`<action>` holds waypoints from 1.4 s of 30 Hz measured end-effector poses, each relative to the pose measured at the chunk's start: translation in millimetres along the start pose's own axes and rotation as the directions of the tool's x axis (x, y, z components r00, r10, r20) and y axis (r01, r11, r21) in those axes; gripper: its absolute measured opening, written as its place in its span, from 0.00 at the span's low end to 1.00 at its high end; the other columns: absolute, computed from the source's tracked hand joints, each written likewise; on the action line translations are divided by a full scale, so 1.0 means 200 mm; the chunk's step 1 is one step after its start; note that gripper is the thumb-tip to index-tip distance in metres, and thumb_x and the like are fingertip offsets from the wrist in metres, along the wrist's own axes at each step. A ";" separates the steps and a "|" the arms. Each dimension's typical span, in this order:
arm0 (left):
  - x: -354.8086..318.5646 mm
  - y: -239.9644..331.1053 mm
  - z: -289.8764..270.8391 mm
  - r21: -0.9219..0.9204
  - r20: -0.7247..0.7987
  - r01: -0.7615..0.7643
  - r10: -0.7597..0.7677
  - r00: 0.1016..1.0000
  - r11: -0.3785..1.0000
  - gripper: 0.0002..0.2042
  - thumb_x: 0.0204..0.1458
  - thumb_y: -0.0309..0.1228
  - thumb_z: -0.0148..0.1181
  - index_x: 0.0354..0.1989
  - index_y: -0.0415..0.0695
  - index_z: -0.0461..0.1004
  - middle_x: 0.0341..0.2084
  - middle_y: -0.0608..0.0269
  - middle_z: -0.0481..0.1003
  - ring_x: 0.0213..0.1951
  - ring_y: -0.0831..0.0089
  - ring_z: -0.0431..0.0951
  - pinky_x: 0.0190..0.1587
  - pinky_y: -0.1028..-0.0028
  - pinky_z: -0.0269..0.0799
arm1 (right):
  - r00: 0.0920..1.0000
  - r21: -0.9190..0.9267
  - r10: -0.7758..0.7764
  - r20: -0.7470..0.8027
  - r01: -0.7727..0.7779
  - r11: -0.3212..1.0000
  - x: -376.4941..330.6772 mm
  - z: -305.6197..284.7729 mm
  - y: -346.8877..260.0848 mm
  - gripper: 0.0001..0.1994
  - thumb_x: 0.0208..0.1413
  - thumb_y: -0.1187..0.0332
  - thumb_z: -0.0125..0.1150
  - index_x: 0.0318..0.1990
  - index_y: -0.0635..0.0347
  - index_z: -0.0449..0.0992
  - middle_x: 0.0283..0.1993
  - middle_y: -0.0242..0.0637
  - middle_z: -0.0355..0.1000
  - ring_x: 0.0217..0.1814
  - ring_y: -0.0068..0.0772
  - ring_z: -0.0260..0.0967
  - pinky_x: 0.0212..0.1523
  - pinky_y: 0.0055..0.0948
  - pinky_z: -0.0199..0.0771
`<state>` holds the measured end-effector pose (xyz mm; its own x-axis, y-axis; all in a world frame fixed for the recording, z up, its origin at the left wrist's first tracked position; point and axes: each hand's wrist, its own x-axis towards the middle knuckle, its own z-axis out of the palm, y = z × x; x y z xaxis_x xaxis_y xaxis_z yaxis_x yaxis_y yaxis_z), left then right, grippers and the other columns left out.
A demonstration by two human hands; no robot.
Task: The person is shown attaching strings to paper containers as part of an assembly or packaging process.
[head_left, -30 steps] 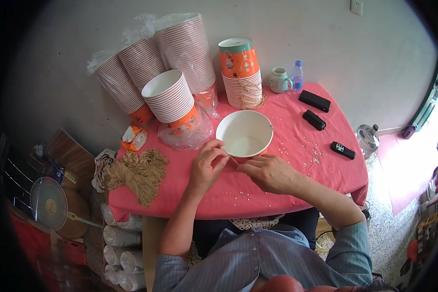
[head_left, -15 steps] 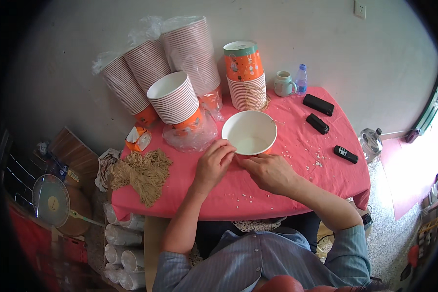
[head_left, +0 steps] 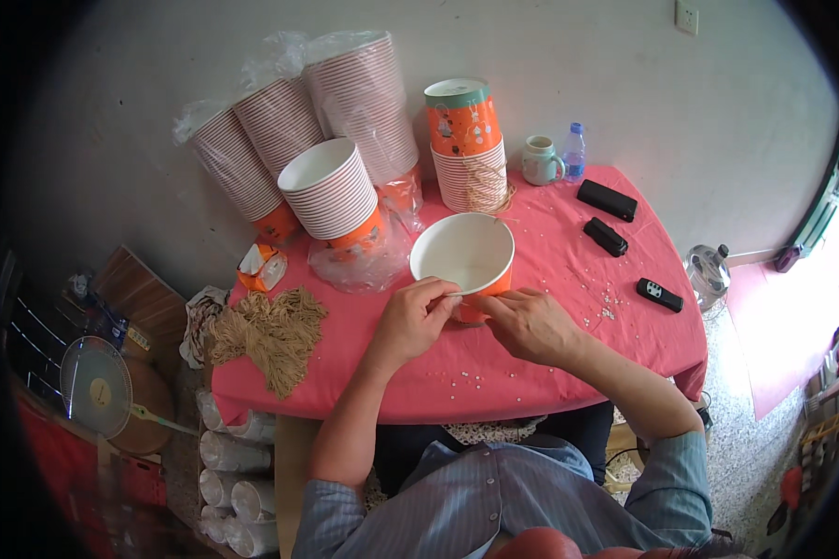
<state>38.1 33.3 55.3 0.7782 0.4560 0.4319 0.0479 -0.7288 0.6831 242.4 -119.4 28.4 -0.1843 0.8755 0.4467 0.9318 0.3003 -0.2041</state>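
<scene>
A white-lined orange paper bucket stands tilted toward me near the middle of the table. The thumb and fingers of my left hand pinch its near rim. My right hand is closed against the orange outer wall just below that rim, its fingertips close to the left ones. Whatever small thing may lie between the right fingers is hidden. A thin strand shows at the bucket's far rim. Left of my left arm lies a bundle of tan cords.
Stacked paper buckets, some in plastic, fill the back left. Another stack carries loose twine, beside a mug and bottle. Black devices lie right, and white bits dot the pink tablecloth.
The bucket has shifted slightly left and tipped toward me, so more of its orange side shows. My right hand has moved a little right and down; the left stays at the rim.
</scene>
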 end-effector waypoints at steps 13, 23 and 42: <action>0.05 0.16 -0.23 -0.309 0.069 0.227 -0.217 0.974 0.923 0.09 0.71 0.28 0.63 0.50 0.34 0.81 0.38 0.68 0.82 0.41 0.82 0.80 0.46 0.75 0.79 | 0.928 -0.466 -0.373 -0.010 0.326 0.823 -0.01 -0.25 -0.03 0.27 0.61 0.59 0.69 0.68 0.43 0.71 0.59 0.33 0.72 0.73 0.42 0.68 0.78 0.72 0.61; 0.07 0.07 -0.29 -0.436 0.112 0.313 -0.294 0.949 0.844 0.08 0.72 0.30 0.62 0.52 0.40 0.80 0.32 0.73 0.77 0.23 0.88 0.70 0.25 0.82 0.64 | 0.932 -0.448 -0.362 -0.032 0.310 0.838 0.08 -0.29 -0.10 0.37 0.45 0.55 0.82 0.64 0.41 0.72 0.60 0.35 0.70 0.70 0.44 0.69 0.78 0.75 0.60; -0.80 -0.37 0.01 0.312 -0.539 0.201 -0.001 0.842 0.929 0.07 0.64 0.23 0.63 0.48 0.38 0.83 0.42 0.49 0.83 0.48 0.47 0.84 0.54 0.57 0.78 | 0.600 0.825 0.784 -0.161 -0.353 0.440 1.04 -0.86 0.89 0.42 0.53 0.27 0.67 0.66 0.47 0.76 0.55 0.37 0.74 0.56 0.35 0.69 0.58 0.47 0.66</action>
<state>-88.6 13.5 -65.5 0.3175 0.6603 0.6806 0.3962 -0.7445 0.5374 423.9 51.0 234.4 0.6701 0.6994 0.2487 0.2171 0.1357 -0.9667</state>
